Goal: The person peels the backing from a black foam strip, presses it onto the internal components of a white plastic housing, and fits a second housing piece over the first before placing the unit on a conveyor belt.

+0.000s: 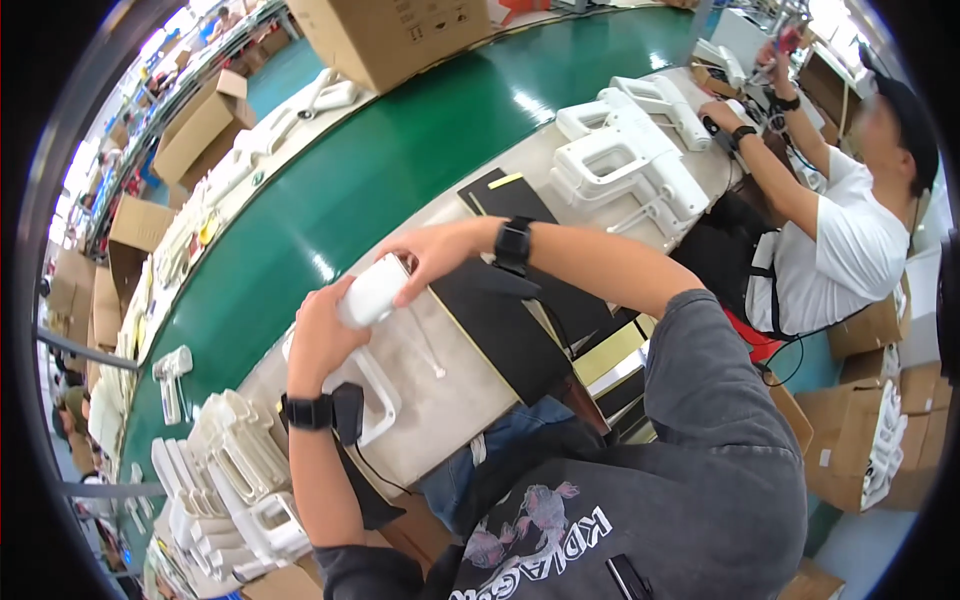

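A green belt (300, 240) curves from eight to one o'clock beyond the table (465, 395). At nine o'clock, left hand (325, 338) and right hand (440, 250) grip a white part (374, 292), fingers curled around opposite ends.

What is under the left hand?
A white looped piece shows beside the left hand, over the beige bench; the hand hides whether it joins the held white part.
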Demonstrator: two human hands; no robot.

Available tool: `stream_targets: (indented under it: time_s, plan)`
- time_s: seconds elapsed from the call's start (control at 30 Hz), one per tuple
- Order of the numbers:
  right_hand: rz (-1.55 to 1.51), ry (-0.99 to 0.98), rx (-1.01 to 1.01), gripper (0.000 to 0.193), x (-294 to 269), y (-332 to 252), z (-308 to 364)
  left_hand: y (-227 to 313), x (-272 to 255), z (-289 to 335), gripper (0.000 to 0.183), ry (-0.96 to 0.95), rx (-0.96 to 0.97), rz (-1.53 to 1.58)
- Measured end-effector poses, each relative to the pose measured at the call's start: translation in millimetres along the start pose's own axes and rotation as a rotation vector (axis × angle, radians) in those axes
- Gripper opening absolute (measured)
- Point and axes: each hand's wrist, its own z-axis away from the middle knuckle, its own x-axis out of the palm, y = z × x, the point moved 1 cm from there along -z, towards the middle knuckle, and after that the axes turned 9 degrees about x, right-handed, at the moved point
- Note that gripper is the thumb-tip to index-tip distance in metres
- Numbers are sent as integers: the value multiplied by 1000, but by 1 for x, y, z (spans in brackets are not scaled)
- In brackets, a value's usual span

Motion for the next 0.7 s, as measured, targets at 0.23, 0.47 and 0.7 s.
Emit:
stream_targets:
  time_s: [0.23, 0.47, 0.7]
  plan:
    - [-97, 522, -13, 57, -3, -58, 114, 90, -30, 9, 59, 293, 378, -179]
    - [-601, 1073, -28, 52, -133, -24, 272, 114, -58, 51, 44, 560, 429, 12]
    - [-872, 1476, 151, 55, -249, 98, 367, 43, -34, 74, 15, 788, 185, 485]
